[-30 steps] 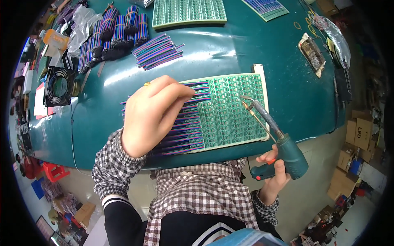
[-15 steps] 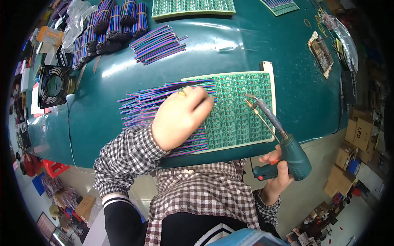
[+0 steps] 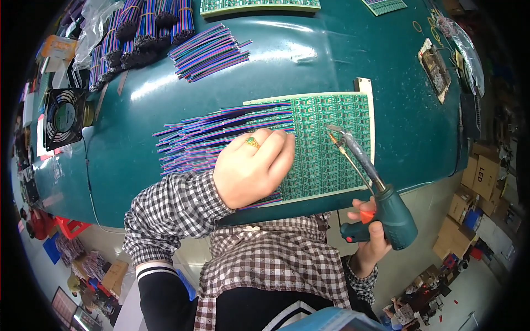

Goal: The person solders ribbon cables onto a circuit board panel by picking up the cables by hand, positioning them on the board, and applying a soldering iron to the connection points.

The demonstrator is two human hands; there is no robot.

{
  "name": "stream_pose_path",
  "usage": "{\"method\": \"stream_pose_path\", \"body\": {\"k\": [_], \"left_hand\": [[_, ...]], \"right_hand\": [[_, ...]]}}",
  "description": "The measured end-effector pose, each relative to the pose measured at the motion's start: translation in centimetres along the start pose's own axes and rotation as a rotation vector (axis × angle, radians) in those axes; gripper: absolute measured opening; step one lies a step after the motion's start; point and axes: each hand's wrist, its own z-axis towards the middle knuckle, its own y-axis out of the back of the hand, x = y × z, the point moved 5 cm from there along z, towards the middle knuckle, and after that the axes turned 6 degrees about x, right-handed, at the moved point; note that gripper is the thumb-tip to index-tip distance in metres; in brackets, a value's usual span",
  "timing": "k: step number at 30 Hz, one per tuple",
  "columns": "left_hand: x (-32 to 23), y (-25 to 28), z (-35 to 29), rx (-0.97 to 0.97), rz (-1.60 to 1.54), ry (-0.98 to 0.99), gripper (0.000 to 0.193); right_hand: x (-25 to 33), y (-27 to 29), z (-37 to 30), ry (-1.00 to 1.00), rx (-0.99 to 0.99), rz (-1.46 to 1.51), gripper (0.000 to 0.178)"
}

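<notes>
A panel of green circuit boards lies on the table in front of me. Rows of multicoloured ribbon wires run from the left onto its left part. My left hand, with a ring on one finger, bends over these wires. Its fingers are closed at a wire end beside the bare boards; the fingertips are partly hidden. In my right hand is a dark green soldering gun with an orange-red trigger. Its bent tip and thin brass-ended solder feed tube hover over the right part of the panel.
Loose ribbon wires lie beyond the panel, beside bundled wires. Another board stack sits at the far edge. A black fan stands at left, its cord hanging over the table edge. A shallow dirty tray lies far right.
My left hand has moved slightly nearer me and right, uncovering more wires at the upper rows. The soldering gun stays over the panel in my right hand. The whole view has shifted a little.
</notes>
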Motion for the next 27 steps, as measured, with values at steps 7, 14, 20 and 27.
{"method": "stream_pose_path", "body": {"k": [7,14,20,27], "left_hand": [[0.1,-0.3,-0.1,-0.006,-0.038,0.015,0.036],[0.2,-0.3,-0.3,-0.031,-0.035,-0.002,0.036],[0.1,0.3,0.0,0.064,-0.127,0.045,0.042],[0.1,0.5,0.2,0.055,-0.083,0.048,0.039]], "right_hand": [[-0.2,-0.2,-0.5,0.004,0.073,-0.05,0.062],[-0.1,-0.7,-0.8,0.026,0.109,-0.106,0.055],[-0.6,-0.4,-1.0,0.04,0.167,-0.163,0.053],[-1.3,-0.2,-1.2,-0.018,0.14,-0.169,0.061]]}}
